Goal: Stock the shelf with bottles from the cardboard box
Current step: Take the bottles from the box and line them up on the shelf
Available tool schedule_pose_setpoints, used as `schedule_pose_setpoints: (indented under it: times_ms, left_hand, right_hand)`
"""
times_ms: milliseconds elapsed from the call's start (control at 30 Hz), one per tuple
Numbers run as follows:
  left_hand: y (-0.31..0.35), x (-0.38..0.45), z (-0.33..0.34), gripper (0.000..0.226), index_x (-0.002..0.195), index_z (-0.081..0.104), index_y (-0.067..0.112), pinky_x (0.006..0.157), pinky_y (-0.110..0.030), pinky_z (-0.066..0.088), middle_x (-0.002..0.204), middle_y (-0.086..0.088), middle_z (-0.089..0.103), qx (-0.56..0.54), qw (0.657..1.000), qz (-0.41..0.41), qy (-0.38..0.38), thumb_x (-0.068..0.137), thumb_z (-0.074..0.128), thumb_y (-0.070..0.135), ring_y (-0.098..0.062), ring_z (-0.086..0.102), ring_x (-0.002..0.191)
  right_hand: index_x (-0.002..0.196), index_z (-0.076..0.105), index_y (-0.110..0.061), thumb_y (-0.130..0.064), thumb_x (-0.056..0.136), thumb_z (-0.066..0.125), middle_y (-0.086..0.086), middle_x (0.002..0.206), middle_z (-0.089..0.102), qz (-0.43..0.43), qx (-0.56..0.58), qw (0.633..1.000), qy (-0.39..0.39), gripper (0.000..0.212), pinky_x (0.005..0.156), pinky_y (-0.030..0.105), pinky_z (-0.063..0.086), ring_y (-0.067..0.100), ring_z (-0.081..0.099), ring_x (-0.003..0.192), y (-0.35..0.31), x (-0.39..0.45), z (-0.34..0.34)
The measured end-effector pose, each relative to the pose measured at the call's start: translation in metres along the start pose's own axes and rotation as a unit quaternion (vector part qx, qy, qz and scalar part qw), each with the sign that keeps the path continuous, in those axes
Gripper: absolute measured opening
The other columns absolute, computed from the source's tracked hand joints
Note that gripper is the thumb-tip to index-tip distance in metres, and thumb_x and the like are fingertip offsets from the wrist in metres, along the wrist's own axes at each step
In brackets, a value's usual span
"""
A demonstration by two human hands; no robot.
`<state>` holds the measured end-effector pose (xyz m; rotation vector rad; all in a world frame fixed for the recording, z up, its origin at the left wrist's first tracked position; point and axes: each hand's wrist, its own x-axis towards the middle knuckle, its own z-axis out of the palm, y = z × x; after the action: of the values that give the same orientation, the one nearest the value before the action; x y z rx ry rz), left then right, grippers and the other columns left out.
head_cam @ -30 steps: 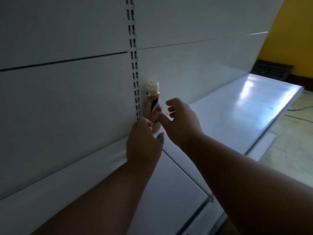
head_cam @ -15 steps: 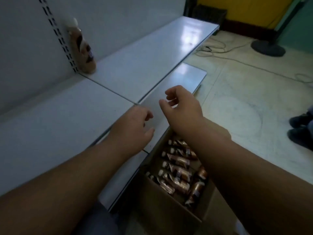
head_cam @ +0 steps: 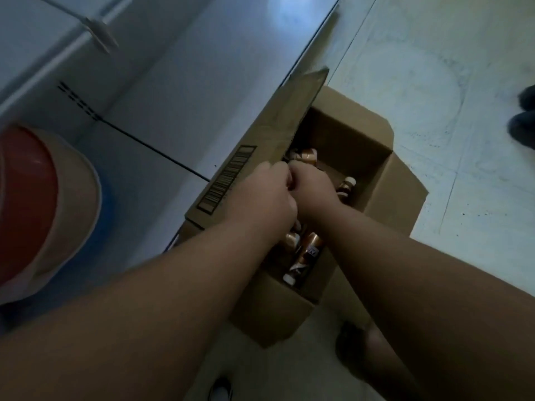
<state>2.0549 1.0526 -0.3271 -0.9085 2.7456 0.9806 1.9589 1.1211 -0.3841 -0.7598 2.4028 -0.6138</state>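
The open cardboard box (head_cam: 373, 175) stands on the floor against the front edge of the white shelf (head_cam: 173, 82). One of its flaps, with a barcode on it, leans up onto the shelf edge. Several brown bottles with white caps (head_cam: 307, 253) lie inside the box. Both my hands reach down into it side by side. My left hand (head_cam: 263, 198) is by the barcode flap with its knuckles up. My right hand (head_cam: 312, 186) is deeper among the bottles. The fingers of both hands are hidden, so what they grip does not show.
A red and tan round thing (head_cam: 43, 204) fills the left edge, close to the camera. Dark shoes of another person (head_cam: 524, 117) stand at the right edge on the pale tiled floor (head_cam: 434, 68). My own foot (head_cam: 356, 345) is beside the box's near corner.
My view dropped from the shelf's back wall, where one bottle stood, down to the box. Both hands went from the shelf, over its edge, into the box.
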Motion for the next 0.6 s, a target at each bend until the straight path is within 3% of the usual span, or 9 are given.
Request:
schedule_pose_setpoints:
  times_ms: [100,167,267,333,400,433,500,600]
  left_hand:
    - [0.009,-0.003,0.019,0.027,0.121,0.05,0.027,0.074,-0.03,0.052,0.111,0.006,0.05,-0.011,0.999,-0.038,0.022,0.094,0.051,0.024,-0.012,0.055,0.091]
    - [0.002,-0.013,0.03,0.041,0.135,0.043,0.027,0.091,-0.032,0.052,0.131,0.005,0.048,0.008,1.0,-0.018,0.002,0.094,0.05,0.022,-0.013,0.054,0.108]
    - [-0.014,-0.03,0.049,0.056,0.146,0.027,0.028,0.114,-0.029,0.026,0.161,0.002,0.018,0.05,0.998,0.02,-0.044,0.094,0.047,0.023,-0.017,0.027,0.145]
    - [-0.021,-0.038,0.061,0.059,0.144,0.026,0.024,0.113,-0.036,0.02,0.163,-0.007,0.017,0.095,0.992,0.068,-0.047,0.087,0.044,0.022,-0.026,0.02,0.149]
    - [-0.025,-0.043,0.071,0.063,0.142,0.032,0.018,0.111,-0.044,0.024,0.158,-0.015,0.029,0.102,0.991,0.078,-0.035,0.081,0.046,0.021,-0.033,0.028,0.146]
    - [-0.027,-0.045,0.075,0.065,0.145,0.031,0.019,0.114,-0.045,0.022,0.16,-0.014,0.026,0.103,0.992,0.063,-0.045,0.082,0.046,0.02,-0.032,0.024,0.147]
    - [-0.033,-0.042,0.078,0.066,0.151,0.023,0.024,0.121,-0.045,0.018,0.164,-0.005,0.011,0.086,0.994,-0.003,-0.065,0.09,0.046,0.018,-0.025,0.01,0.151]
    - [-0.048,-0.018,0.075,0.066,0.149,0.03,0.028,0.113,-0.037,0.035,0.16,0.003,0.02,-0.007,0.99,-0.143,-0.009,0.091,0.055,0.012,-0.019,0.025,0.146]
  right_hand:
    - [0.087,0.047,-0.03,-0.022,0.093,0.056,-0.011,0.085,0.052,-0.002,-0.038,0.998,-0.053,0.014,0.056,0.022,0.031,0.008,0.05,0.073,0.021,0.024,0.027]
    - [0.094,0.05,-0.027,-0.023,0.094,0.056,-0.008,0.093,0.055,0.012,-0.058,0.994,-0.094,0.007,0.063,0.024,0.038,0.013,0.057,0.082,0.03,0.032,0.04]
    - [0.086,0.051,-0.025,-0.02,0.095,0.058,0.001,0.093,0.06,0.027,-0.072,0.98,-0.182,0.013,0.071,0.027,0.044,0.013,0.055,0.082,0.031,0.044,0.048]
    - [0.076,0.044,-0.023,-0.017,0.096,0.057,0.003,0.084,0.052,0.049,-0.073,0.972,-0.217,0.024,0.077,0.03,0.041,0.018,0.049,0.083,0.036,0.054,0.048]
    - [0.085,0.044,-0.027,-0.023,0.097,0.057,0.002,0.083,0.049,0.024,-0.101,0.97,-0.222,0.018,0.074,0.031,0.041,0.016,0.049,0.077,0.046,0.052,0.053]
    - [0.096,0.052,-0.025,-0.027,0.096,0.058,0.003,0.092,0.056,0.015,-0.12,0.971,-0.205,0.006,0.073,0.03,0.043,0.013,0.051,0.078,0.052,0.05,0.059]
    - [0.124,0.056,-0.025,-0.029,0.093,0.06,0.005,0.118,0.062,0.039,-0.102,0.98,-0.167,0.031,0.082,0.035,0.051,0.017,0.059,0.097,0.067,0.046,0.072]
    - [0.135,0.052,-0.024,-0.028,0.09,0.064,0.006,0.131,0.06,0.044,-0.114,0.982,-0.143,0.047,0.095,0.041,0.051,0.024,0.057,0.116,0.074,0.049,0.083]
